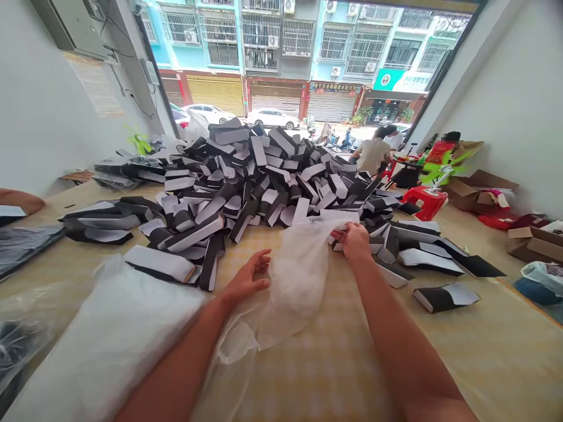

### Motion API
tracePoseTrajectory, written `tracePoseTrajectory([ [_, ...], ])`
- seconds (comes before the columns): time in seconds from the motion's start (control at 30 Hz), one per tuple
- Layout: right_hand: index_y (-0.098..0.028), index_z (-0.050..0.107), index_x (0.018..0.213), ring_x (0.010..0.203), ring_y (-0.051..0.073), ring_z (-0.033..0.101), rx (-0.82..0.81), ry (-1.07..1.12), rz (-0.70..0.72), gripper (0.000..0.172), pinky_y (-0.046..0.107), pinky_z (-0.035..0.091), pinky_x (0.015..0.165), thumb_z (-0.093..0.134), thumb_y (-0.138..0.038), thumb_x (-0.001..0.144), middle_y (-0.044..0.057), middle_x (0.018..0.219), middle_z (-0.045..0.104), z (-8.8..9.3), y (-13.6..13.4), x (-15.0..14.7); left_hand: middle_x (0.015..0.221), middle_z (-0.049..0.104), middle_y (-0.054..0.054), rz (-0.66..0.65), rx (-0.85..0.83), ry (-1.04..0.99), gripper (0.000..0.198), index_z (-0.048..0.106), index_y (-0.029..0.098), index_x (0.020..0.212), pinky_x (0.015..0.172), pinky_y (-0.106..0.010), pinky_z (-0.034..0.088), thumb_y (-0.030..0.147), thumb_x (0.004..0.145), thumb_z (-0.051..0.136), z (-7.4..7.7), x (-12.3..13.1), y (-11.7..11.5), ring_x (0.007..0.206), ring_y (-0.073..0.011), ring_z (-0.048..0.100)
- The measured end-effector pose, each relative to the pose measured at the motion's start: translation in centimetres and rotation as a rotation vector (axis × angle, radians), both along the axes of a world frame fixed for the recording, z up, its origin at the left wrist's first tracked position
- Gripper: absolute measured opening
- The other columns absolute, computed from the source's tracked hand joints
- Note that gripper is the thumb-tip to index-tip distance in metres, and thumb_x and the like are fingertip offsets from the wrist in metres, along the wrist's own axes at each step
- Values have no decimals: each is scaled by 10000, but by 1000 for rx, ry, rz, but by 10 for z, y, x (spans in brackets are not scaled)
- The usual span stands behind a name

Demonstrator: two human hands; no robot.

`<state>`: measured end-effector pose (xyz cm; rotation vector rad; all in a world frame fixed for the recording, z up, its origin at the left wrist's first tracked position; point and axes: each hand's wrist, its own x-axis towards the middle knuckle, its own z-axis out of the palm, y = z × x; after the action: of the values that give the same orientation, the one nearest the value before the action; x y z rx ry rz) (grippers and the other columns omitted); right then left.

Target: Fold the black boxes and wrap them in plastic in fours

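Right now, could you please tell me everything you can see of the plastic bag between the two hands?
The plastic bag is whitish, see-through and crumpled, seemingly of thin, soft film. It extends over the yellowish tablecloth, in front of the heap of black-and-white pieces. The right hand grips its far right corner; the left hand, loosely open, is at its left side, contact unclear. I cannot tell whether it holds anything.

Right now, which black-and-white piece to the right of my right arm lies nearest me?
The folded piece lying by itself on the yellowish table; the other pieces on that side lie farther back, toward the pile.
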<state>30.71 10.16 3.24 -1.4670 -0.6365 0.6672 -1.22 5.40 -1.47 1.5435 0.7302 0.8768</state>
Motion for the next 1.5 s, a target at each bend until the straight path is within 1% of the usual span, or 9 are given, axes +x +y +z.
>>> tracePoseTrajectory([
  [0.17, -203, 551, 1148, 1173, 267, 582, 181, -629, -1, 332, 481, 487, 1008, 470, -298, 841, 129, 1230, 626, 20, -10, -12, 1189, 638, -75, 51, 5, 131, 880, 451, 271, 1440, 1024, -421, 466, 268, 654, 847, -3, 4, 0, 1011, -202, 619],
  [0.23, -196, 587, 1201, 1238, 275, 550, 254, -897, 178, 363, 488, 408, 1085, 405, -329, 916, 142, 1292, 627, 31, -10, -18, 1135, 667, -61, 77, 12, 104, 781, 502, 266, 1402, 1025, -408, 464, 229, 681, 801, -3, 5, 0, 985, -189, 625],
  [0.37, -231, 660, 1170, 1226, 272, 580, 132, -1112, 692, 346, 452, 401, 1082, 429, -387, 965, 103, 1220, 693, 42, 1, -39, 1109, 697, -52, 111, -3, 11, 646, 558, 272, 1340, 1001, -368, 471, 233, 725, 750, -2, 5, 2, 997, -183, 644],
  [0.53, -205, 677, 881, 837, 242, 670, -123, -1218, 895, 206, 342, 492, 813, 642, -404, 840, 36, 763, 676, 45, 0, -56, 1088, 717, -65, 264, -38, -130, 523, 593, 226, 1223, 959, -342, 489, 321, 736, 761, -4, 6, 9, 1044, -197, 660],
  [0.63, -206, 545, 654, 551, 137, 560, -155, -974, 814, 230, 243, 432, 570, 630, -353, 808, -39, 578, 505, 50, -3, -43, 1102, 722, -86, 463, -65, -208, 479, 595, 206, 1151, 886, -333, 515, 419, 755, 760, -4, 5, 13, 989, -205, 688],
  [0.83, -248, 437, 686, 473, 132, 459, -97, -172, 207, 173, 240, 399, 407, 522, -326, 815, -46, 562, 458, 60, -2, -9, 1170, 700, -105, 688, -256, -444, 407, 578, 214, 1102, 919, -352, 532, 558, 883, 590, -4, 2, 21, 1100, -221, 680],
  [1.0, -219, 587, 982, 760, 238, 695, -63, 250, 753, 291, 245, 425, 409, 496, -387, 763, 94, 1000, 703, 38, -37, -44, 1279, 654, -122, 556, -379, -441, 439, 540, 228, 1180, 910, -383, 568, 480, 853, 691, -6, 8, 21, 1148, -229, 658],
  [1.17, -274, 572, 1262, 937, 253, 694, -43, 288, 1359, 640, 417, 577, 798, 541, -516, 670, 72, 1146, 710, 6, -72, -77, 1263, 679, -108, 457, -374, -437, 743, 472, 232, 1319, 918, -385, 571, 376, 702, 860, -7, 9, 15, 1093, -242, 685],
  [1.5, -279, 702, 1136, 1100, 264, 679, -59, 360, 1312, 514, 402, 548, 941, 783, -532, 696, 57, 1129, 735, -8, -62, -95, 1136, 732, -51, 465, -335, -487, 654, 569, 232, 1166, 884, -341, 571, 310, 612, 908, -4, 8, 12, 999, -226, 703],
])
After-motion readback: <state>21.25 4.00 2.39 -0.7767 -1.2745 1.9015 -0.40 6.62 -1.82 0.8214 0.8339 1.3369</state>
